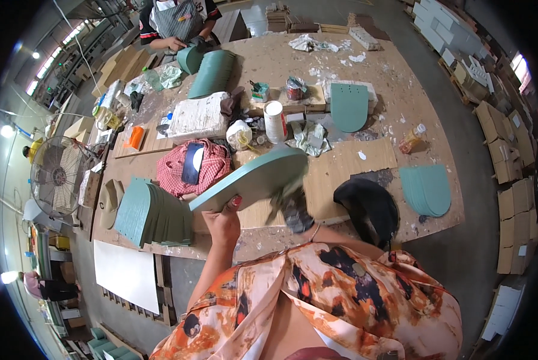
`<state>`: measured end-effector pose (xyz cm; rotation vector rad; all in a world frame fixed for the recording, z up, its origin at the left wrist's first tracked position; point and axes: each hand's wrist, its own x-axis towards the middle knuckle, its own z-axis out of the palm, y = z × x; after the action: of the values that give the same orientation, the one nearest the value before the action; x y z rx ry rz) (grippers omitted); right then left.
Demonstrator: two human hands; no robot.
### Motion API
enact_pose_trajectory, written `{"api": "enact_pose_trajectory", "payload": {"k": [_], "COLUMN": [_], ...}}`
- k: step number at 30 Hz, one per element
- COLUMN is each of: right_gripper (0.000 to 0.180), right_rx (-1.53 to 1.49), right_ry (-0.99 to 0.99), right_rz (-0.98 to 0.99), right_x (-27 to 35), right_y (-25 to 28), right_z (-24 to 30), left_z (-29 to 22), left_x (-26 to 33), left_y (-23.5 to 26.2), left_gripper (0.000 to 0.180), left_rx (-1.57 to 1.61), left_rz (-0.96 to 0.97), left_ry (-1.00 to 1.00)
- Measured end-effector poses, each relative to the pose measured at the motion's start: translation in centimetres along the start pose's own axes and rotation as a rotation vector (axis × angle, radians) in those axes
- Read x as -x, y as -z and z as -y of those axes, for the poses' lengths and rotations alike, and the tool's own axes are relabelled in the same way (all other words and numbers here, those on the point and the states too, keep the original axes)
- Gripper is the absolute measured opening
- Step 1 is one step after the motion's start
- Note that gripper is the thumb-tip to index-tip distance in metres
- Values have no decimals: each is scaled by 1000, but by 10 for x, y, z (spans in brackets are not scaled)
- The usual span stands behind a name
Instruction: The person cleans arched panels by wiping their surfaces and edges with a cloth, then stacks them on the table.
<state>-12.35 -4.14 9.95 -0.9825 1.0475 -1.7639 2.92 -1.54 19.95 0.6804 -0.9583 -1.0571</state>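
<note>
A green board with one rounded end [251,174] is tilted up above the table's near side. My left hand [223,223] grips its lower left edge, with the thumb on the face towards me. Against the board's right part is my right hand [295,215] in a dark glove; motion smears its fingers, and something greyish-green beside them cannot be made out. Left of the board stands a stack of similar green boards [155,211]. Another pile of rounded green boards [425,189] lies at the right, and a single board [349,107] rests farther back.
Behind the board are a red checked cloth [176,170] with a phone [193,162], a white canister [275,122] and small tins [295,88]. A black cap-like item [368,207] lies near my right arm. Across the table, a co-worker [176,27] handles green boards. A fan [56,175] stands left.
</note>
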Motion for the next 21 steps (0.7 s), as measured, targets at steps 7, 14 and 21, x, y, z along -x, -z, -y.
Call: {"api": "enact_pose_trajectory", "payload": {"k": [7,14,21], "right_gripper": [26,37,38], "right_rx": [-258,-25,689], "right_ry": [-164,-161,414], "right_rz": [20,-53,-97], "right_x": [-20,-34,-73], "right_y": [-11,-14,-3], "right_z": [33,69,58], "left_z": [15,17,-22], "left_x": [-2,-4,-8], "left_y": [0,-8,-3], "left_gripper": [36,28,22], "left_rx": [99,216,-231], "left_rz": [-10,70,224], "left_ry": [222,195,293]}}
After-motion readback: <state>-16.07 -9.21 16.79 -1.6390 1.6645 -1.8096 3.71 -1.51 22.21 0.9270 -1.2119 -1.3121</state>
